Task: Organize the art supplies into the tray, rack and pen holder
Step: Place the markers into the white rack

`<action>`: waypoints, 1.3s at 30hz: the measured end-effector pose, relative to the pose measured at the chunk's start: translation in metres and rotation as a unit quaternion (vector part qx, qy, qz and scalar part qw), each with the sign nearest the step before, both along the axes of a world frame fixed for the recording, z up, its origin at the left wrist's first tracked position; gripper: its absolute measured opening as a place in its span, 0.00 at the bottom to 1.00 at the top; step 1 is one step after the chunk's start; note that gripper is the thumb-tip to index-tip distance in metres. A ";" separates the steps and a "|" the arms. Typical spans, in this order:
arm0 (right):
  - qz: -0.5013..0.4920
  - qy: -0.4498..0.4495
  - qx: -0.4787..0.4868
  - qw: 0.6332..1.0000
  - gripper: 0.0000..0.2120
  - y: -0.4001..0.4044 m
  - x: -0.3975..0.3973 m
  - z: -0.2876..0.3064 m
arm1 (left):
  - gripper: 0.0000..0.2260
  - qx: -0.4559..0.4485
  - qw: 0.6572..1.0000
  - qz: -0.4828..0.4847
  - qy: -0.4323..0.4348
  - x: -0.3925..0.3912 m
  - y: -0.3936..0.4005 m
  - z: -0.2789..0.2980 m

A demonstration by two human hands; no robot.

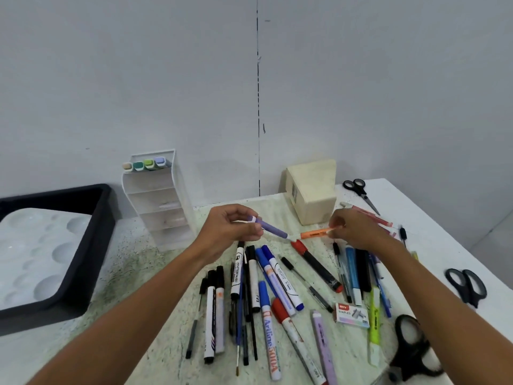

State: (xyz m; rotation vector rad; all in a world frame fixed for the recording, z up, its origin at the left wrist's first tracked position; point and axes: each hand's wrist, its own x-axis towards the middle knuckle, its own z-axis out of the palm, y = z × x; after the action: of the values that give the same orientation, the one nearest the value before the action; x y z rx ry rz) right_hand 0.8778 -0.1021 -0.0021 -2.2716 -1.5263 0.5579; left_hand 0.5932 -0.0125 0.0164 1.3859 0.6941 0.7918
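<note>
Hands each pinch one marker: left hand [233, 226] purple marker [270, 229], right hand [352, 229] orange marker [315, 234]; four highlighters [145, 164] top the rack [155, 201].

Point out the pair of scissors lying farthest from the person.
The small black scissors at the table's far right corner, beside the beige box. The other two pairs lie nearer, along the right edge.

speckled table [155, 276] with black tray [91, 245], white rack [155, 195], pens [266, 276], scissors [467, 286]
</note>
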 end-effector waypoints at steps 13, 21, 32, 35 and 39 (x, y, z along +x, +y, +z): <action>0.059 0.438 0.248 0.862 0.04 0.036 -0.124 0.063 | 0.09 0.142 0.981 0.110 0.068 -0.078 -0.009 0.035; 0.157 0.381 0.402 0.818 0.07 0.055 -0.201 0.109 | 0.07 0.330 0.909 0.255 0.010 -0.137 -0.022 0.082; 0.199 0.251 0.475 0.820 0.07 0.073 -0.239 0.112 | 0.06 0.415 0.847 0.331 0.028 -0.145 0.000 0.095; 0.215 0.209 0.467 0.832 0.07 0.078 -0.242 0.109 | 0.07 0.449 0.834 0.316 0.060 -0.144 0.006 0.089; 0.228 0.148 0.440 0.856 0.08 0.086 -0.244 0.101 | 0.07 0.468 0.824 0.305 0.098 -0.143 0.017 0.076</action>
State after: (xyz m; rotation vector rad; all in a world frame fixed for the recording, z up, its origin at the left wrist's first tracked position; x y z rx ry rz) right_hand 0.6342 -0.0156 0.0985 -1.0907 -1.6766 0.2129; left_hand 0.4505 0.0043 0.0923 2.1868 0.9915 1.6624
